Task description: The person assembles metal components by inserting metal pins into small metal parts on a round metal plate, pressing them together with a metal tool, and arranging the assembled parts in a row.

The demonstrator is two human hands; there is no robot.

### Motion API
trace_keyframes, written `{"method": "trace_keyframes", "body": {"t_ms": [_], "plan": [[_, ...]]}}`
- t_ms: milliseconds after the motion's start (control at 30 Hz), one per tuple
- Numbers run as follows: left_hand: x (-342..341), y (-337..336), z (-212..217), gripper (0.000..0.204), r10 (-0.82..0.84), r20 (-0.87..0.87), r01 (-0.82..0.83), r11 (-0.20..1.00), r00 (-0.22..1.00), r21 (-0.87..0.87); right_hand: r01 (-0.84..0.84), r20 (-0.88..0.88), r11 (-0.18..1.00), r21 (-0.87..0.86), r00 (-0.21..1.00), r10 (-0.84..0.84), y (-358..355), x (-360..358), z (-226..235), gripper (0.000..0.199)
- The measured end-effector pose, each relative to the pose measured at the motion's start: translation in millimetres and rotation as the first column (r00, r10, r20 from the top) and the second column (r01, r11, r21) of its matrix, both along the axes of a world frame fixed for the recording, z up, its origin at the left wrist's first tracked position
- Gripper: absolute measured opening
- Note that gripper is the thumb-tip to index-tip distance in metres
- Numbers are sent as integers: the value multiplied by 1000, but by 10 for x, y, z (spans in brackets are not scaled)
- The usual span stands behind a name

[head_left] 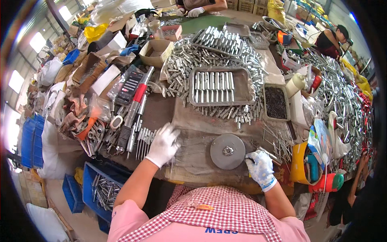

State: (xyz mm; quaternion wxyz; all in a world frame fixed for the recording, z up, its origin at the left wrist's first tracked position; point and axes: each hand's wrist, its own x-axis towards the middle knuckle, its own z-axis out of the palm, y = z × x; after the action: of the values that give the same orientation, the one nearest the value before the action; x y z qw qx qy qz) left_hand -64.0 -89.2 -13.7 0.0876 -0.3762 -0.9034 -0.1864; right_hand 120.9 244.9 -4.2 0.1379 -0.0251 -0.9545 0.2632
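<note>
My left hand [163, 145], in a white glove, reaches over the worn table mat with its fingers stretched out and holds nothing I can see. Just left of it lies a row of thin metal rods [144, 139]. My right hand [261, 169], gloved in white with blue marks, has curled fingers by the right edge of a round grey disc [219, 155]; whatever they hold is hidden. A bright metal lump [228, 151] sits at the disc's centre. Beside the right fingers lies a metal tube [271, 155]. Farther off, a metal tray [246, 99] holds a row of shiny metal sockets [213, 86].
Loose metal parts [181, 68] are heaped around the tray. A box of dark small pieces [276, 103] stands right of it, near thin wires [278, 139]. A yellow container [299, 161] bounds the right; blue bins [90, 193] stand at lower left. Other people work beyond the table.
</note>
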Motion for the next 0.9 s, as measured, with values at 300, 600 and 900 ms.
{"method": "trace_keyframes", "body": {"t_ms": [300,600,900], "plan": [[-2114,531,32,63,346,17,-343,923,938,173,-49,-173,998,-40,984,41,-110,58,18,19],[-2290,1156,-81,37,438,-125,-445,895,890,-27,-117,-229,989,-85,969,95,-261,134,-127,33],[-1623,947,-484,26,259,-66,-257,966,964,41,-99,-215,981,-169,975,62,-240,135,-181,27]]}}
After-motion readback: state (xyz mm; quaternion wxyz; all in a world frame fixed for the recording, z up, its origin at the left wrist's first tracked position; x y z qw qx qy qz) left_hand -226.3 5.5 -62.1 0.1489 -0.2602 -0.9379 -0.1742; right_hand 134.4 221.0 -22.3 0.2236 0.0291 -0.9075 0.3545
